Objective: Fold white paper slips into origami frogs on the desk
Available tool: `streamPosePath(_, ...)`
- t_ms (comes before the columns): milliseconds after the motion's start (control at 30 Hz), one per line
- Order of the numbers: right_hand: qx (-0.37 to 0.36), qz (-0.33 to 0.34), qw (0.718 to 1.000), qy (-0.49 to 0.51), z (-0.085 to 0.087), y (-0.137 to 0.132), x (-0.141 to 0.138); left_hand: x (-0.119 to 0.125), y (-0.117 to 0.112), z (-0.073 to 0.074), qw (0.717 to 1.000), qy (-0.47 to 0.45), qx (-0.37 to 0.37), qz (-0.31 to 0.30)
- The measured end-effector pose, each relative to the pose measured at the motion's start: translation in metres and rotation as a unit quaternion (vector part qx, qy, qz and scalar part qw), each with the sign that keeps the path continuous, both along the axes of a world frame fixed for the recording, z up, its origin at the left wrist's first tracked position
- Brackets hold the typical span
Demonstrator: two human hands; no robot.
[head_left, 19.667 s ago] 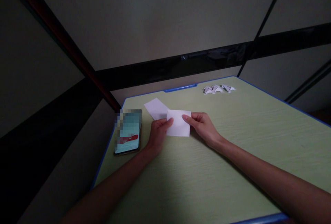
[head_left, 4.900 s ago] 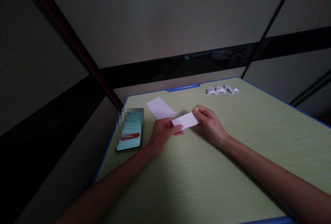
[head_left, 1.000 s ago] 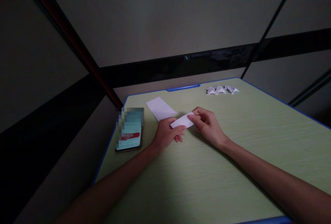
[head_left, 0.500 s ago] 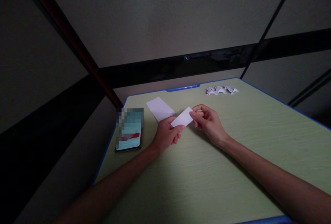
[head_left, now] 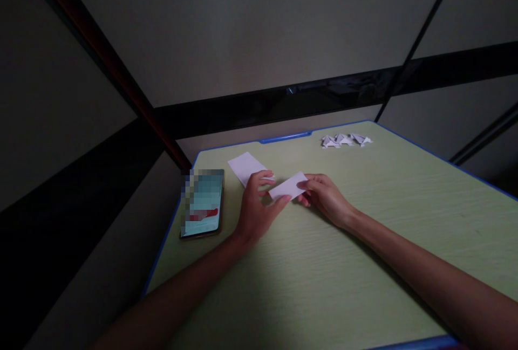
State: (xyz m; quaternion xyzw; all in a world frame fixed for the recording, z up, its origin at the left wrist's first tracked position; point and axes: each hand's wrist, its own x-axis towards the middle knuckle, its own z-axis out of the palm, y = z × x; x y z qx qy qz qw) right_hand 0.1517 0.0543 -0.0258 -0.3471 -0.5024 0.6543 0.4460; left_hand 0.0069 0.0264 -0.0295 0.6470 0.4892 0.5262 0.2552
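Note:
A small white piece of folded paper is held just above the table. My right hand pinches its right end between thumb and fingers. At its left end is my left hand, open, with the fingers raised and spread apart; its thumb tip lies at the paper's lower edge. Behind my left hand, a white sheet of paper lies on the table, partly covered by the fingers.
A phone with a lit, partly blurred screen lies at the table's left edge. Three folded paper figures stand in a row at the far right. The pale green table has a blue rim, with a dark-banded panel wall behind it.
My left hand has loosened its grip, its fingers lifting and spreading away from the folded paper. My right hand keeps its pinch, and the paper has tilted slightly flatter.

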Motion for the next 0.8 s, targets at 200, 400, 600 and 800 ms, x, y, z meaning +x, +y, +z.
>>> streamPosePath(200,-0.015,0.027,1.0,-0.007,0.0007,-0.0023,-0.0028,-0.0005,-0.0025,0.0004,0.986,0.121,0.085,-0.073)
streamPosePath(400,0.027,0.048,0.998,-0.028,0.0031,-0.0039,-0.0017,0.0013,-0.0025,0.0008,0.987,0.119,0.082,-0.074)
streamPosePath(600,0.086,0.047,0.994,-0.052,0.0072,-0.0054,0.0007,0.0005,-0.0019,0.003,0.992,0.047,0.028,-0.116)
streamPosePath(800,0.116,0.052,0.991,-0.052,0.0042,-0.0011,0.0026,-0.0011,0.0051,-0.0024,0.977,-0.12,-0.091,-0.154)
